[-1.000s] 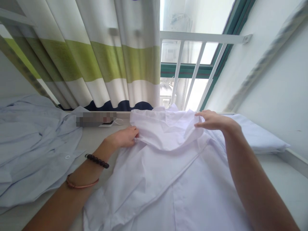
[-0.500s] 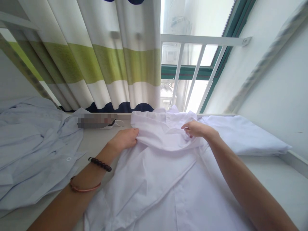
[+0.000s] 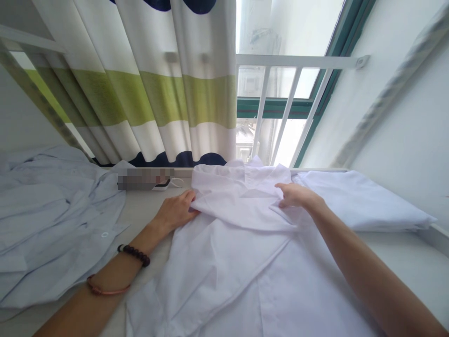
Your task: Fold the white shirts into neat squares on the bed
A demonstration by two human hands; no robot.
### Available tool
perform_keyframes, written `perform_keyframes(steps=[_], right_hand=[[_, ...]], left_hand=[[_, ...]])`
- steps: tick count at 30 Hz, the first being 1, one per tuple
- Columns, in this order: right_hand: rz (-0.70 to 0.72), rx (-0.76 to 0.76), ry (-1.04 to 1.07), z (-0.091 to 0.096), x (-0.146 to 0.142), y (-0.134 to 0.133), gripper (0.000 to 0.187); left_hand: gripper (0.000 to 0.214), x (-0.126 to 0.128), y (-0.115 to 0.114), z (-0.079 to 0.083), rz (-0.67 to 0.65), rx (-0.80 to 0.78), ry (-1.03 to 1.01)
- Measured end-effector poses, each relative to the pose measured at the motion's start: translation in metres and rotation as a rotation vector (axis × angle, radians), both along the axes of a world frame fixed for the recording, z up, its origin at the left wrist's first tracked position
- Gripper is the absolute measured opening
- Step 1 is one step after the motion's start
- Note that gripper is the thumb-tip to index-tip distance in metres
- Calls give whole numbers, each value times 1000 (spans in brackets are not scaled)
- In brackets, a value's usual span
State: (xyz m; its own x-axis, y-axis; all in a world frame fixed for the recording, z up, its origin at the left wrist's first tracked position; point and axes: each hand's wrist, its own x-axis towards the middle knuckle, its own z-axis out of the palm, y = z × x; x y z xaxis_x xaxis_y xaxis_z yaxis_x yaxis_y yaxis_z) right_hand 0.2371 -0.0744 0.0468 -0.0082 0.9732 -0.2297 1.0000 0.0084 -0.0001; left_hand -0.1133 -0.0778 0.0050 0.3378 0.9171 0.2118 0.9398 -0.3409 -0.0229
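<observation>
A white shirt (image 3: 231, 267) with long folds and a front seam lies spread before me, its upper part bunched into a folded band near the far edge. My left hand (image 3: 177, 208) is closed on the left edge of that band, thumb against the cloth. At the band's right side, my right hand (image 3: 298, 194) has its thumb down at a small fold of the cloth. Its index finger stretches out over the shirt, and its other fingers are hidden beneath the hand. Dark beads and a copper-coloured bangle circle my left wrist and forearm.
A heap of white garments (image 3: 59, 224) lies at left, one button showing. A folded white cloth (image 3: 361, 201) rests at right. Beyond are a partly blurred flat object (image 3: 161, 185) with a white loop, a striped curtain (image 3: 150, 98) and a white railing (image 3: 298, 61) before the window.
My left hand has slid slightly left and down along the band's edge. My right hand has moved a little right and down, and the cloth by it is drawn into a small fold.
</observation>
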Motion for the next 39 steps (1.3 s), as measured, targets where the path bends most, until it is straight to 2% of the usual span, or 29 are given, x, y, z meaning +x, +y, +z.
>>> perform_keyframes(steps=[3,6,8,10,13,17,19,22,24,27,31,35,39], right_hand=[[13,38,-55,8,17,-7,51],[51,25,-95,24,37,-20,31],[45,-30,-103,32,44,-29,24],[19,-118,-104,34,44,-37,23],[-22,-231,-118,26,37,-42,27],[13,-107,-123,14,38,-35,48],[46,-43,-122,13,44,-30,56],[56,-9,-166,16,49,-26,49],[76,-2,-184,19,42,-22,37],[213,51,-97,16,12,-12,35],[394,127,161,3,-55,15,38],[462,237,279,-6,-121,52,33],[488,335,369,-10,-173,82,35]], left_hand=[[6,-8,5,-4,39,-28,-94],[10,-20,6,-5,77,-42,-171],[15,-28,4,-6,97,-55,-209],[19,-34,1,-7,130,-86,-244],[23,-40,-3,-8,148,-138,-294],[40,-42,-7,-9,66,-131,-316],[41,-41,-8,-9,-2,-96,-300],[26,-39,-7,-9,-74,-3,-250],[15,-36,-6,-10,-52,73,-203],[7,-33,-6,-10,25,104,-124],[7,-32,-7,-11,86,23,-127],[8,-37,-9,-14,110,-24,-185],[10,-38,-10,-15,79,-36,-186]])
